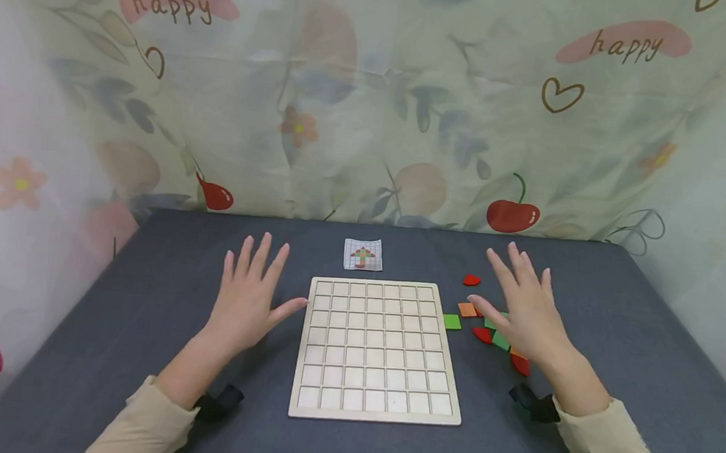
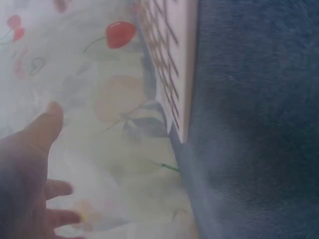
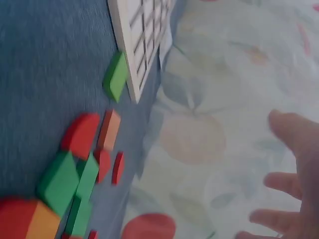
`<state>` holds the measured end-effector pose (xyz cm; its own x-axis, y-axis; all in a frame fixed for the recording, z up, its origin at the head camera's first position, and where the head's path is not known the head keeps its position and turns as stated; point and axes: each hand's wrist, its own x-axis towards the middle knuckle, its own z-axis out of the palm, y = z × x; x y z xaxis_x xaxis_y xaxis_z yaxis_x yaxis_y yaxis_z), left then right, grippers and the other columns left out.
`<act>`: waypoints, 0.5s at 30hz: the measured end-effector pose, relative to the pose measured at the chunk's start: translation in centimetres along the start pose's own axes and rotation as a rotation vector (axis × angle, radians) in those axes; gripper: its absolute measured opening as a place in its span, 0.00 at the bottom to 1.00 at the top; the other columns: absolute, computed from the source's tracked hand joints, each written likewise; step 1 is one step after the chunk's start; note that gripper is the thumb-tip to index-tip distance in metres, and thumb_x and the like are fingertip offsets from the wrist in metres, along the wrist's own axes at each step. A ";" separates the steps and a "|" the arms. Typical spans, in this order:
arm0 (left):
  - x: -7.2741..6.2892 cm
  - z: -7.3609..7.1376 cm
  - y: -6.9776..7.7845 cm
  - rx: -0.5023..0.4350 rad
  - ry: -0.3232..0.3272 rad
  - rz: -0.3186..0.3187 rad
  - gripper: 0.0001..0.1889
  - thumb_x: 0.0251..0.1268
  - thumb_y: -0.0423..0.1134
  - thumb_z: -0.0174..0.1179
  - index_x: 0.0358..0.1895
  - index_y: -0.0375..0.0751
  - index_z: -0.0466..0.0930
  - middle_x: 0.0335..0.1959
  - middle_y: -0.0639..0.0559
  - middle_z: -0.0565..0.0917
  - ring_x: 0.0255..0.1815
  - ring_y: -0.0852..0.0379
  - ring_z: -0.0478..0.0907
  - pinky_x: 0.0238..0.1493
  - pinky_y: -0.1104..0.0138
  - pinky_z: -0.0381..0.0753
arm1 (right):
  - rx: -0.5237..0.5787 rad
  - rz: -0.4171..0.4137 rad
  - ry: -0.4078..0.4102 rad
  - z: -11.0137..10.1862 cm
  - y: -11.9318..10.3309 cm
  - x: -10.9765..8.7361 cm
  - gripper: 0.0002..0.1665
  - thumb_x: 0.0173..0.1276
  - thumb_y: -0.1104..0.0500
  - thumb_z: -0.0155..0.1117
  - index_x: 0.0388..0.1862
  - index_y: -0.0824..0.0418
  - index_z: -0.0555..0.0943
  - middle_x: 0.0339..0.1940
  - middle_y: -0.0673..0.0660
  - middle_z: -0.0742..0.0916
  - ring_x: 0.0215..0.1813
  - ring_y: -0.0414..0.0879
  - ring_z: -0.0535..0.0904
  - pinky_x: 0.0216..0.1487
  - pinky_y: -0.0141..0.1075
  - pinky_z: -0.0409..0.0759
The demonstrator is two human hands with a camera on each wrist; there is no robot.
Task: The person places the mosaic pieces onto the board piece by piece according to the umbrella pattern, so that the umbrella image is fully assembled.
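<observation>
A pale wooden grid board [image 1: 379, 349] with square recesses lies in the middle of the dark table. My left hand [image 1: 248, 303] is held to its left with the fingers spread, the thumb tip overlapping the board's left edge in the head view. On the other side my right hand [image 1: 526, 307], also spread and holding nothing, hovers over loose coloured pieces. These include a light green square [image 1: 452, 322] beside the board, an orange square [image 1: 467, 310], a red quarter-round piece [image 1: 471, 280] and a darker green square [image 3: 59, 181]. Part of the pile is hidden under the right hand.
Behind the board lies a small paper card [image 1: 363, 255] printed with a coloured arrow-like figure on a grid. A patterned curtain [image 1: 372, 113] hangs at the table's back edge and along both sides. Black straps [image 1: 218, 403] sit at both wrists.
</observation>
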<state>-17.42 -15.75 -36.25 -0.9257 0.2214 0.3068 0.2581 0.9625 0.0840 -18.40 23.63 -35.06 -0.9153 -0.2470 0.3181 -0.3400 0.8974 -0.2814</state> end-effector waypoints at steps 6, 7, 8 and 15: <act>-0.2 -0.4 -0.4 -0.207 -0.165 0.031 0.37 0.60 0.58 0.58 0.67 0.39 0.64 0.70 0.37 0.62 0.71 0.37 0.58 0.67 0.44 0.60 | 0.136 0.117 -0.100 -1.0 2.9 0.2 0.37 0.68 0.46 0.57 0.67 0.66 0.63 0.68 0.71 0.65 0.67 0.67 0.61 0.62 0.64 0.61; -0.3 -0.3 -0.4 -0.243 -0.198 0.039 0.36 0.60 0.58 0.58 0.66 0.39 0.65 0.70 0.38 0.63 0.71 0.38 0.59 0.66 0.45 0.62 | 0.141 0.132 -0.116 -1.0 3.5 0.2 0.36 0.68 0.45 0.56 0.66 0.67 0.65 0.66 0.72 0.67 0.65 0.67 0.63 0.60 0.63 0.64; -0.3 -0.2 -0.5 -0.277 -0.229 0.050 0.35 0.60 0.57 0.59 0.66 0.40 0.66 0.70 0.38 0.63 0.70 0.38 0.60 0.66 0.45 0.63 | 0.146 0.150 -0.133 -0.9 4.1 0.2 0.34 0.69 0.46 0.56 0.65 0.67 0.66 0.65 0.72 0.68 0.63 0.67 0.65 0.58 0.62 0.66; -0.7 1.1 -0.7 -0.401 -0.424 0.128 0.33 0.58 0.53 0.62 0.65 0.40 0.68 0.68 0.41 0.66 0.68 0.42 0.65 0.64 0.49 0.67 | 0.158 0.240 -0.238 -0.2 7.5 0.4 0.30 0.67 0.50 0.58 0.61 0.69 0.70 0.58 0.73 0.74 0.53 0.65 0.74 0.47 0.54 0.78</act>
<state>-17.28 -16.41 -37.60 -0.8889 0.4541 -0.0601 0.3825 0.8081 0.4479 -21.24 30.32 -36.83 -0.9913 -0.1315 0.0116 -0.1218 0.8773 -0.4642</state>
